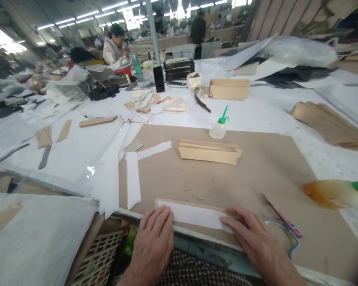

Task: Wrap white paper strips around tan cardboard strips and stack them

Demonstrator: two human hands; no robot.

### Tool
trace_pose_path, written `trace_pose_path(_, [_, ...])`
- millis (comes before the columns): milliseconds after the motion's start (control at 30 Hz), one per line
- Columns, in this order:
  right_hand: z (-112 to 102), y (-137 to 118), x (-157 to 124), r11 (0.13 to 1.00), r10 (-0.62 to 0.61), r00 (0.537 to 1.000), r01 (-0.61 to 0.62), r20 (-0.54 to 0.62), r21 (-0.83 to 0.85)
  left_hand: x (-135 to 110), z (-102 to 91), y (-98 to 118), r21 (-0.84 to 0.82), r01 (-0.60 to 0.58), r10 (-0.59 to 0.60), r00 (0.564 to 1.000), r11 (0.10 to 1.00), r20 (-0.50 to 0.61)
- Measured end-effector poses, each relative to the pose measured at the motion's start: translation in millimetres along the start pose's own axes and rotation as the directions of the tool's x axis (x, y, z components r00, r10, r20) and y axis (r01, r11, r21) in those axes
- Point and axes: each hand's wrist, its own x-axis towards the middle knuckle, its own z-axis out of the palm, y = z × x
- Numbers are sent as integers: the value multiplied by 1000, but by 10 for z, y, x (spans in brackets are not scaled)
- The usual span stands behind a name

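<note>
A white paper-like strip lies lengthwise on a slightly larger tan piece at the front edge of the table. My left hand rests flat over the left end of the strip, fingers stretched out and side by side. At the other end, my right hand touches the strip with its fingertips, the fingers extended and partly apart. Neither hand is closed around anything. Beyond them sits a stack of tan strips, and behind it stands a clear squeeze bottle with a green nozzle.
A brown board covers the work area. Right of my hand lie a pink pointed tool and a blue cord; an amber-tinted bottle lies further right. White strips are at left. A person sits across the table.
</note>
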Motion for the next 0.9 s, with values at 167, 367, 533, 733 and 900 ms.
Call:
trace_pose_path(167, [-59,-5,1,997,56,997,-59,59,58,-38,47,108,48,64,-64,998,997,-2])
trace_pose_path(367, [-461,-34,126,952,180,945,-237,272,193,-126,73,16,116,-36,30,998,993,54])
trace_pose_path(533, [-524,-190,92,892,440,894,-424,-85,157,-199,132,-26,80,-63,58,996,995,69])
trace_pose_path(733, [192,-1002,-19,992,-113,989,105,-97,-75,-289,188,-50,73,-32,26,996,997,86])
trace_pose_path(900, [326,-1092,-94,981,-158,987,162,41,-105,-312,233,-81,77,-44,40,998,996,53])
